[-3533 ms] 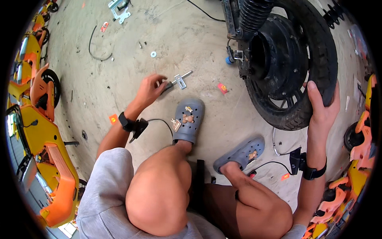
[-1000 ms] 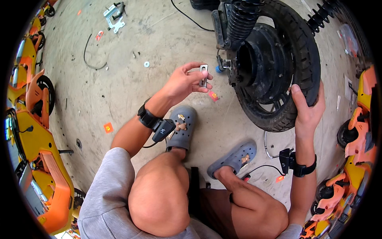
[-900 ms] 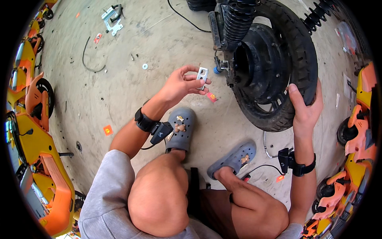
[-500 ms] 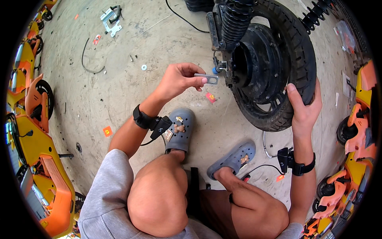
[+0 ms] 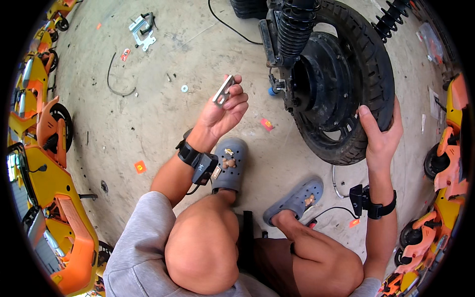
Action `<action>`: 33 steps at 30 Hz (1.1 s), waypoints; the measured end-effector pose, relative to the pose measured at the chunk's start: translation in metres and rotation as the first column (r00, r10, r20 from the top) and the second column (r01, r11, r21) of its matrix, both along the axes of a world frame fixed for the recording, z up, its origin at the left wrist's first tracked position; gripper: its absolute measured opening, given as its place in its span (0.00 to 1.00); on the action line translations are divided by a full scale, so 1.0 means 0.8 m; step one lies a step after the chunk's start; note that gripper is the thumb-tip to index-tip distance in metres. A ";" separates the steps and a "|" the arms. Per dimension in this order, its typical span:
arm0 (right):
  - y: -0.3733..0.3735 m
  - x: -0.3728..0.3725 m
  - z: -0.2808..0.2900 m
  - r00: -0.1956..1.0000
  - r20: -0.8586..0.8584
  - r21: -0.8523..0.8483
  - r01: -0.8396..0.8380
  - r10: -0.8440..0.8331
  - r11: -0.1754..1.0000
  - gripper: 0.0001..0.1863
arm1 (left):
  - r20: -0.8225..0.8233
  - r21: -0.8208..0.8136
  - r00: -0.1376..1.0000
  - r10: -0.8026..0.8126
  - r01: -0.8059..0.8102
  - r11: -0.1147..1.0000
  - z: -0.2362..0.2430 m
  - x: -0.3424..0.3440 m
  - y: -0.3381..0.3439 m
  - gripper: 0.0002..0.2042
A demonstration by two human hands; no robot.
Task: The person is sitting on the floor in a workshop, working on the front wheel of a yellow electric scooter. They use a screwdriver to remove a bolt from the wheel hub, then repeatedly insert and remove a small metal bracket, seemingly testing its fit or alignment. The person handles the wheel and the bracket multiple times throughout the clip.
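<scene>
A small flat metal plate with a slotted hole (image 5: 223, 91) lies tilted in my left hand (image 5: 225, 110), held by the fingers with the palm turned up. To its right stands a black wheel with a knobbly tyre (image 5: 378, 74) and a round dark hub (image 5: 329, 81). My right hand (image 5: 381, 129) grips the near right side of that tyre, its thumb on the sidewall and its fingers out of sight behind. A black coil shock absorber (image 5: 297, 29) rises beside the hub. At the axle end, a blue cap (image 5: 272, 91) shows next to a small bracket.
On the concrete floor lie a washer (image 5: 184, 88), a bent black cable (image 5: 110, 79), a metal bracket (image 5: 143, 32) and several red-orange scraps. Yellow and orange scooters (image 5: 54, 198) line the left side, with more scooters (image 5: 448, 163) at right. My clogs (image 5: 230, 166) are below my hands.
My left hand has drawn back left from the axle and turned palm up, tilting the metal plate steeply. My right hand stays on the tyre. The whole view has shifted slightly.
</scene>
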State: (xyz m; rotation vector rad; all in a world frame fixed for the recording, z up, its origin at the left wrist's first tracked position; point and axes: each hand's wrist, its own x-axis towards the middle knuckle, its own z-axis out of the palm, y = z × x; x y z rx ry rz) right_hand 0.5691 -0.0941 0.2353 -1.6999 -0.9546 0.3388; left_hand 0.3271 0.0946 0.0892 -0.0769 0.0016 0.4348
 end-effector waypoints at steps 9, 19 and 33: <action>0.001 0.001 0.000 1.000 0.017 0.009 -0.011 0.011 1.000 0.26 | 0.104 0.047 0.994 0.017 -0.022 0.999 -0.007 -0.005 -0.002 0.15; 0.000 0.001 0.001 1.000 -0.031 -0.039 0.005 -0.007 0.999 0.26 | -0.426 0.113 0.904 -0.046 0.103 0.988 -0.008 0.008 0.001 0.16; -0.002 0.001 -0.002 1.000 -0.023 -0.025 0.011 -0.011 1.000 0.26 | -0.664 0.441 0.733 0.148 0.224 0.869 -0.003 0.066 0.001 0.10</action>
